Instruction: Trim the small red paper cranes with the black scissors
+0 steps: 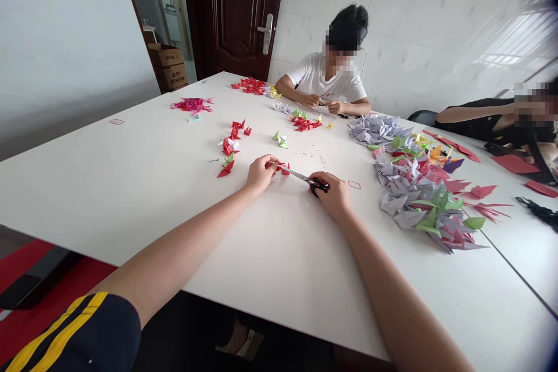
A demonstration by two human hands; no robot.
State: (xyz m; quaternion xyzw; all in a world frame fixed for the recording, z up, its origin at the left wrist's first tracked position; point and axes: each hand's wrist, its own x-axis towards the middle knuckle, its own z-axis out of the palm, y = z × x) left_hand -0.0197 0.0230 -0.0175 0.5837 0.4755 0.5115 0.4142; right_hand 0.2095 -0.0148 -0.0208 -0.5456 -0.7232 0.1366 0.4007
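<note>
Black-handled scissors (300, 176) are gripped in my right hand (335, 193), their blades pointing left toward my left hand. The fingers of my left hand (262, 173) are pinched on a small red folded paper crane (285, 169), partly hidden by the fingers and blades. The scissor tips reach the paper by my left fingertips; whether the blades are closed on it I cannot tell. Just left of my left hand lies a red paper crane (225, 169) with a green one (228, 158) behind it. A white and green crane (280, 139) sits farther back.
A large heap of grey, pink and green paper cranes (418, 186) covers the table's right side. Pink cord (192, 105) lies at the far left. Across the white table (131, 186) a person (337, 78) works with both hands; another person (475, 116) sits at right.
</note>
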